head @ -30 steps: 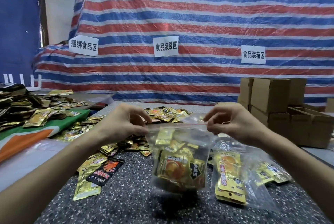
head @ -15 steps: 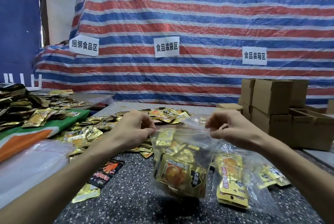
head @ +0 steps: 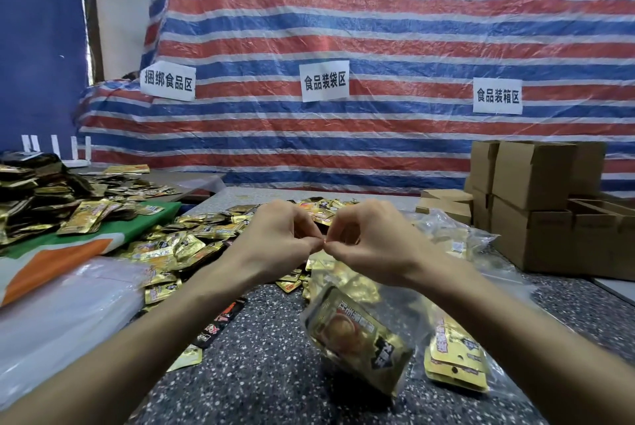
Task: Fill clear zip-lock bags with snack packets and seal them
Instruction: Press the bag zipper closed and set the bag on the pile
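Two bare hands, left (head: pixel 278 239) and right (head: pixel 371 242), fingertips pinched together on clear, packet-filled zip-lock bag (head: pixel 357 332), seal hidden; packet print unreadable.

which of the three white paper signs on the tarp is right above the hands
The middle white paper sign, directly above both hands; the other two signs hang off to either side.
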{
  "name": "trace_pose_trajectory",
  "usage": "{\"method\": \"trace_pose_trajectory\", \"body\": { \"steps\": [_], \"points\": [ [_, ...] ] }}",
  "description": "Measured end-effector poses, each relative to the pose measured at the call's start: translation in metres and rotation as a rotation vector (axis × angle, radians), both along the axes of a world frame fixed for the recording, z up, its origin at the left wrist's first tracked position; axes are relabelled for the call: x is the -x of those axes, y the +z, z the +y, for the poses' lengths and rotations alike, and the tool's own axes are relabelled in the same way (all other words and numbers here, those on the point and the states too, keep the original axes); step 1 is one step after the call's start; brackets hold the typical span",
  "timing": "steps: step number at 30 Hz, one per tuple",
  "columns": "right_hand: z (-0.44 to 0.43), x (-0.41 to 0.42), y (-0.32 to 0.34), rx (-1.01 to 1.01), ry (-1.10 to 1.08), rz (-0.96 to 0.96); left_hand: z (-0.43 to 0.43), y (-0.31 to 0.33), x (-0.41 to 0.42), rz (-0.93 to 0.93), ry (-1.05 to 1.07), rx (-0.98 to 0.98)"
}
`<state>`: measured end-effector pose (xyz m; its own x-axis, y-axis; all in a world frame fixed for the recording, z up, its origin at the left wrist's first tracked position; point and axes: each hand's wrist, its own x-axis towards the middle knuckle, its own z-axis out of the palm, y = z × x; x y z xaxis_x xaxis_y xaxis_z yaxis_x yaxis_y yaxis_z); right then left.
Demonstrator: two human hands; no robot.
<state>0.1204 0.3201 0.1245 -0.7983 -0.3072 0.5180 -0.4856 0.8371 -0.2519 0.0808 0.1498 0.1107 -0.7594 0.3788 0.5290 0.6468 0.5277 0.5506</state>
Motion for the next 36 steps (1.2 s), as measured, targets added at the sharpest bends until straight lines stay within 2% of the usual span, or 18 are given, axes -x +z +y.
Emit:
{"method": "trace_pose_trajectory", "body": {
  "steps": [7,13,18,25,36],
  "points": [
    [-0.004,-0.007,-0.003,-0.16,-0.035,0.06,-0.009,-0.004,-0.004,-0.042,-0.133,-0.07],
    [0.0,-0.01,-0.006,-0.106,-0.016,0.025,-0.014,-0.006,-0.008,0.055,-0.216,0.094],
    [0.005,-0.011,-0.01,-0.085,-0.011,-0.001,-0.011,-0.018,-0.013,0.142,-0.157,-0.037],
    [0.016,-0.014,-0.006,-0.016,0.006,-0.042,-0.002,-0.025,-0.016,0.147,-0.149,-0.22],
    [0.045,-0.018,-0.009,-0.006,-0.038,-0.107,-0.001,-0.033,-0.013,0.147,-0.08,-0.295]
  ]
}}
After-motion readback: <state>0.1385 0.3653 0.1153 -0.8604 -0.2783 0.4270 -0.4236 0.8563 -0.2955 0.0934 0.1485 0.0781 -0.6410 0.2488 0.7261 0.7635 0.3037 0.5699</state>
